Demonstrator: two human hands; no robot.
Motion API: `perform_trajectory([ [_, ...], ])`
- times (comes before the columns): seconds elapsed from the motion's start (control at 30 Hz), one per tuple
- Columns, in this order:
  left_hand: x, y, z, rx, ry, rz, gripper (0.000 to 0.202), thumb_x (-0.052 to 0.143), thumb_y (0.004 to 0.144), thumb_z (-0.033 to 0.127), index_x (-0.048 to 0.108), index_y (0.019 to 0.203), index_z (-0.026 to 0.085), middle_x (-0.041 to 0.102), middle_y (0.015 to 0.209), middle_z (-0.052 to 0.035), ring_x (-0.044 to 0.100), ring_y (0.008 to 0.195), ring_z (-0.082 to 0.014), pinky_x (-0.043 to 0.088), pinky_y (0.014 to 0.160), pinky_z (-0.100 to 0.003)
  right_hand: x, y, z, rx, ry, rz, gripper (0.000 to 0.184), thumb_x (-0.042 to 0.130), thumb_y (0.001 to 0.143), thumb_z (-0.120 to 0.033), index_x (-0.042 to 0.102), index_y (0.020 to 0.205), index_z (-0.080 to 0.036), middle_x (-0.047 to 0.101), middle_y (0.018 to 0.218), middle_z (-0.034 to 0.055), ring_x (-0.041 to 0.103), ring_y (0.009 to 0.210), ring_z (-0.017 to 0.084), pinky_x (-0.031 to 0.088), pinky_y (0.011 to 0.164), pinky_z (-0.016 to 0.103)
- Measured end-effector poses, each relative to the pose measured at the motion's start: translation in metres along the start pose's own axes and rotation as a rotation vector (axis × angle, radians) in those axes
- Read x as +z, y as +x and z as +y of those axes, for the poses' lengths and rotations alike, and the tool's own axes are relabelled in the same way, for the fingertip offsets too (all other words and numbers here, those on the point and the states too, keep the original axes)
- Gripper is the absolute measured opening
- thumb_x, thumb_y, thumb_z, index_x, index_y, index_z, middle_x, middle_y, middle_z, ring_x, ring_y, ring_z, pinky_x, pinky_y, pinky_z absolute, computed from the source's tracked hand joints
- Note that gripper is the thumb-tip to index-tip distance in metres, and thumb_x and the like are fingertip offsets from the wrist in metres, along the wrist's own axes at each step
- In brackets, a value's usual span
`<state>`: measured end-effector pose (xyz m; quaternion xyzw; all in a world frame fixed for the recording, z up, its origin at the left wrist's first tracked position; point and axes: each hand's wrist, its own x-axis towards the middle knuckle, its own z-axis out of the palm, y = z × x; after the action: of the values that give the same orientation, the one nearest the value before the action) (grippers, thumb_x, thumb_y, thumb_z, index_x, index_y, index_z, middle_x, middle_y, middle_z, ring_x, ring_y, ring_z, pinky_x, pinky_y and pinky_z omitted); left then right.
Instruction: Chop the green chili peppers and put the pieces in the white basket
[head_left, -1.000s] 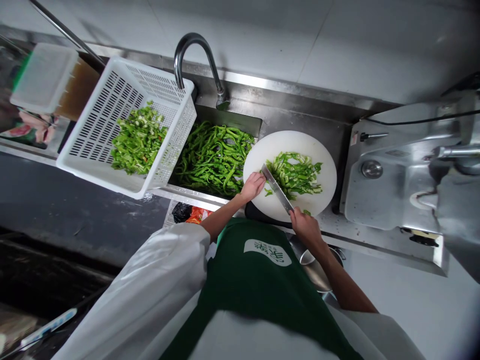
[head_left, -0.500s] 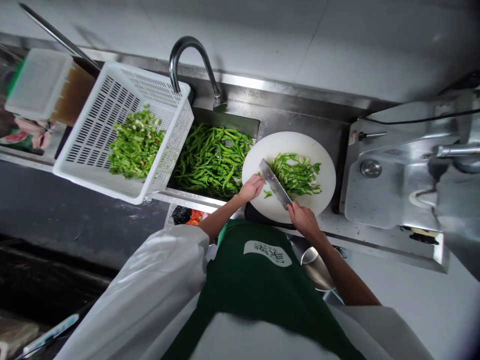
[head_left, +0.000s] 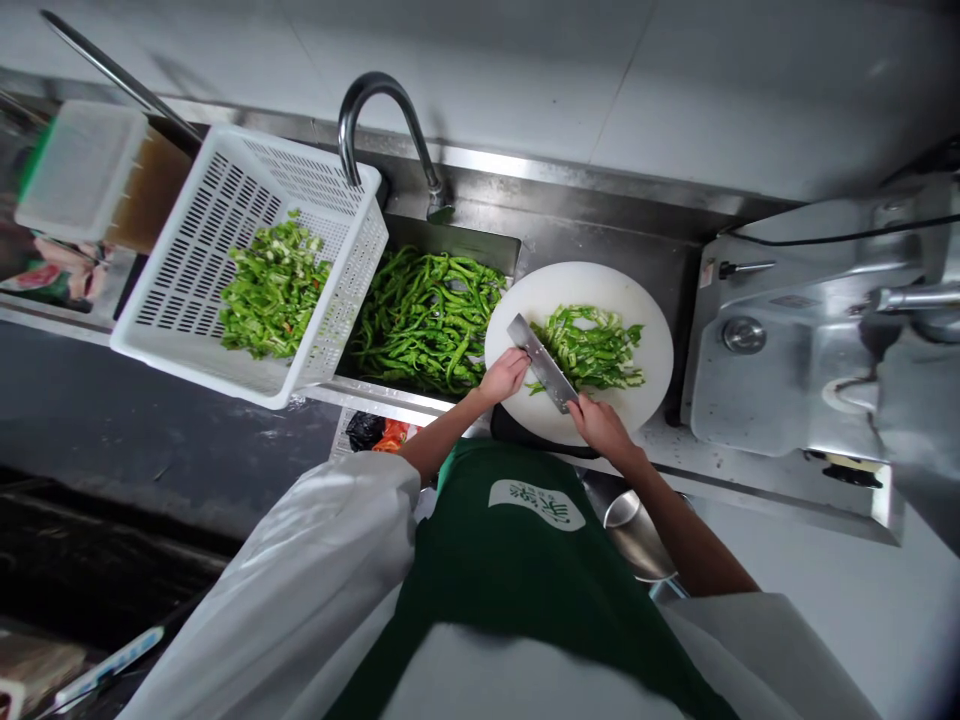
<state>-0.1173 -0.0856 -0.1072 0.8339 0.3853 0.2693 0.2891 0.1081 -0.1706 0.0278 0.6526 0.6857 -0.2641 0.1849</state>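
Observation:
My right hand grips the handle of a cleaver, its broad blade slanting up and to the left over the round white cutting board. Sliced green peppers lie in a heap to the right of the blade. On the board's left edge my left hand has its fingers curled and closed beside the blade; anything inside them is hidden. A few cut bits lie by the blade's lower left side.
Whole green peppers fill the sink left of the board. Beyond it a white plastic basket holds chopped peppers. A curved faucet rises behind the sink. Metal equipment stands at the right.
The cleaver and my right hand have shifted slightly left, bringing the blade closer to my left hand and over the cut bits. My left hand stays almost in place.

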Motion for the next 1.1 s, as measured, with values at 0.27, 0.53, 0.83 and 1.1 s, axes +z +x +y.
perform_trajectory([
  [0.27,-0.001,-0.015,0.024,-0.072,0.089,0.019,0.068,0.065,0.093,0.063,0.060,0.140,0.016,0.044,0.154,-0.0247,0.031,0.153,-0.0427,0.038,0.119,-0.064,-0.005,-0.039,0.047,0.157,0.057,0.251,0.033,0.041,0.110,-0.039,0.064,0.104,-0.016,0.074,0.084,0.0125,0.068,0.078,0.025,0.032,0.066,0.030],
  [0.53,0.037,0.052,0.035,-0.204,0.093,0.130,0.082,0.048,0.098,0.071,0.044,0.159,0.016,0.017,0.174,-0.0224,0.009,0.161,-0.0459,0.020,0.126,-0.069,0.003,-0.048,0.092,0.567,0.007,0.295,0.040,0.032,0.109,-0.032,0.062,0.122,-0.009,0.073,0.087,0.0213,0.073,0.080,0.031,0.045,0.073,0.036],
  [0.83,0.063,0.029,0.079,-0.015,0.126,-0.106,0.109,0.078,0.074,0.076,0.042,0.161,0.023,0.009,0.175,-0.0213,0.000,0.158,-0.0572,0.020,0.122,-0.075,0.033,-0.038,0.056,0.439,0.152,0.228,0.038,0.031,0.108,-0.029,0.062,0.118,-0.009,0.074,0.091,0.0219,0.073,0.084,0.030,0.049,0.076,0.036],
  [1.1,0.062,0.051,0.075,-0.195,0.232,0.046,0.100,0.072,0.079,0.077,0.045,0.160,0.026,0.017,0.173,-0.0216,0.006,0.156,-0.0584,0.021,0.116,-0.079,0.077,-0.082,0.133,0.470,0.993,0.310,0.029,0.052,0.094,-0.049,0.049,0.078,-0.025,0.055,0.052,-0.0012,0.054,0.047,0.018,0.044,0.052,0.029],
])
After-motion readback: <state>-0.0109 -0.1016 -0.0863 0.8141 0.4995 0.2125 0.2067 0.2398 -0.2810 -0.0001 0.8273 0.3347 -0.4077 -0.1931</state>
